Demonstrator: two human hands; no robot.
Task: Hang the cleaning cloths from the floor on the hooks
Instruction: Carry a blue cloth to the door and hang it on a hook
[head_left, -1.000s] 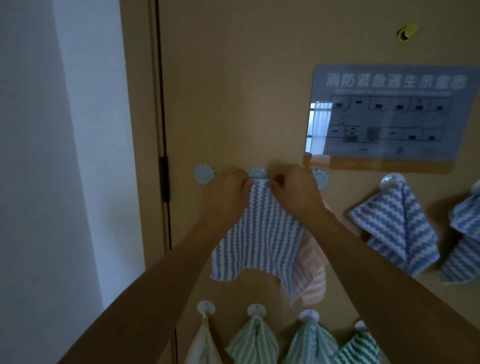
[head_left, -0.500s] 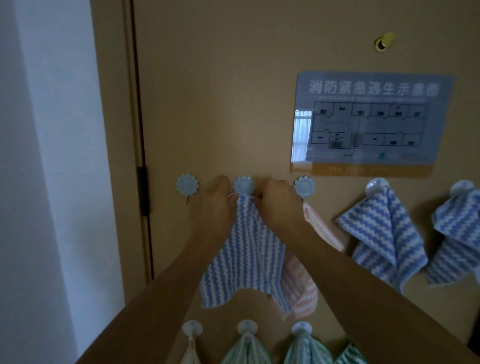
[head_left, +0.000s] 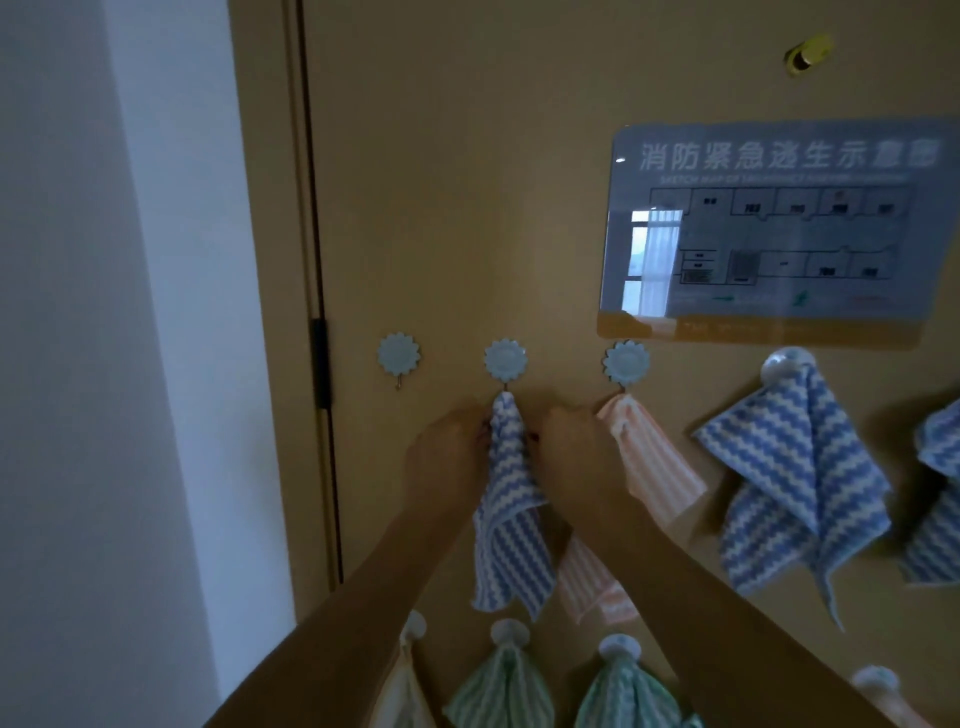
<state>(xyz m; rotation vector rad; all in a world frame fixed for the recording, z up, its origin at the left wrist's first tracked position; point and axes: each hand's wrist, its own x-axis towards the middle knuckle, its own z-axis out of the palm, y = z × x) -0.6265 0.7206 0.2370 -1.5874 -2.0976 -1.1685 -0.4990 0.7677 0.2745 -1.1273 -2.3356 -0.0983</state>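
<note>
A blue-and-white striped cloth (head_left: 506, 525) hangs by its top corner from the middle flower-shaped hook (head_left: 505, 358) on the brown door. My left hand (head_left: 447, 462) and my right hand (head_left: 576, 457) flank the cloth just below the hook, their fingers curled in against its upper part. To the left, another flower hook (head_left: 398, 354) carries nothing. On the right flower hook (head_left: 626, 361) hangs a pink striped cloth (head_left: 649, 467), partly behind my right forearm.
More blue striped cloths (head_left: 800, 478) hang on white hooks to the right, and green striped cloths (head_left: 504, 691) hang along a lower row. An evacuation plan sign (head_left: 779, 234) is fixed above. The door hinge (head_left: 319, 364) and a white wall (head_left: 104, 364) lie left.
Both hands have come down from the hook to the cloth's upper part. The blue cloth, spread wide before, now hangs gathered and narrow from the hook.
</note>
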